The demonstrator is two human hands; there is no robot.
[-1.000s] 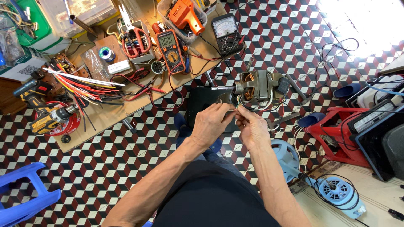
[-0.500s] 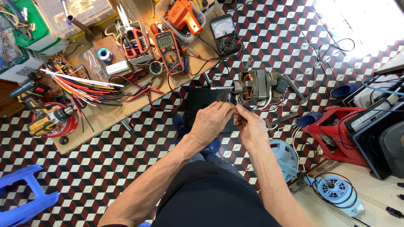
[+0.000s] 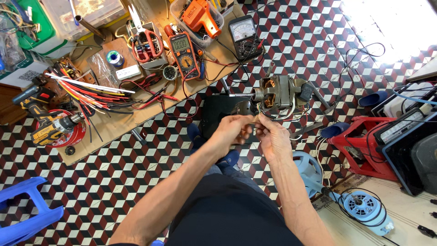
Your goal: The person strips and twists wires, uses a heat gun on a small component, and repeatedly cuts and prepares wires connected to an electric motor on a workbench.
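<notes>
A fan motor [image 3: 278,93] with copper windings and a steel shaft pointing left rests on a black stand [image 3: 217,116] in front of me. Thin wires [image 3: 277,117] trail from the motor down toward my hands. My left hand [image 3: 233,131] and my right hand [image 3: 273,137] meet just below the motor, fingertips pinched together on a wire end [image 3: 255,119]. What exactly sits between the fingers is too small to make out.
A low wooden table [image 3: 114,125] holds an orange multimeter [image 3: 184,51], a black analogue meter [image 3: 244,35], red-handled scissors [image 3: 142,40], a wire bundle [image 3: 93,89] and a yellow cordless drill [image 3: 51,127]. A blue stool [image 3: 25,214], a red stool [image 3: 355,146] and blue fan parts [image 3: 364,212] stand on the tiled floor.
Both hands stay pinched together under the motor, shifting only slightly. The motor has not moved.
</notes>
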